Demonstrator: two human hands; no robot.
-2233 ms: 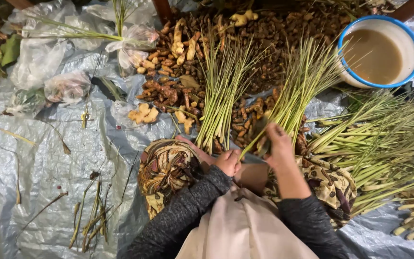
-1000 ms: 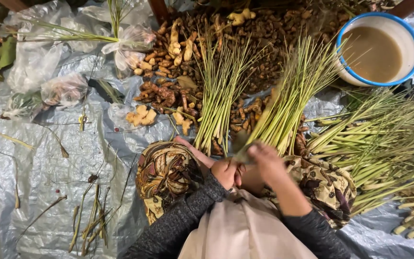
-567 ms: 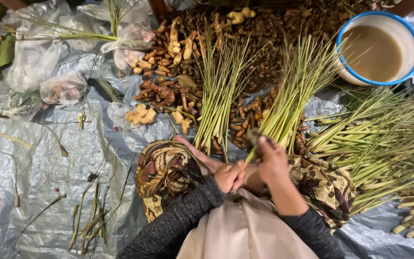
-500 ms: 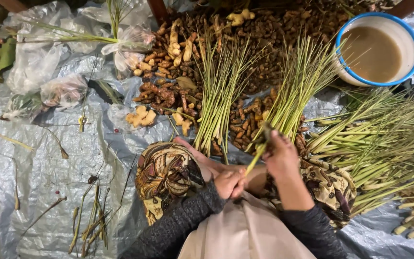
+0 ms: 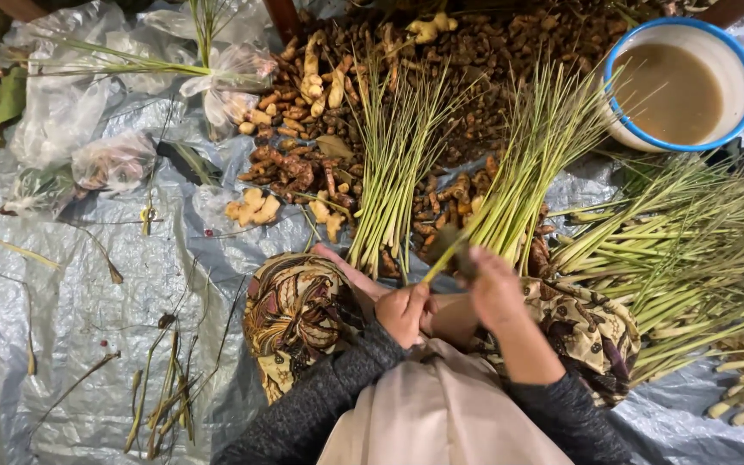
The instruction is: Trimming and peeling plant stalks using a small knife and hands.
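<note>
A single lemongrass stalk [image 5: 437, 258] is gripped by both hands over the lap: the left hand [image 5: 404, 312] is closed at its base, the right hand [image 5: 492, 288] wrapped higher up. Lemongrass bundles [image 5: 393, 172] are spread ahead on a grey tarp [image 5: 62, 344], beside ginger roots [image 5: 303, 129] and a blue-rimmed basin [image 5: 738, 60].

Both hands met over the lap: the left hand [image 5: 404, 312] was fisted, the right hand [image 5: 494, 288] gripped a lemongrass stalk [image 5: 437, 259]. Lemongrass bundles [image 5: 393, 172] lay on the grey tarp [image 5: 62, 327] beside a blue-rimmed bowl [image 5: 680, 86].
</note>
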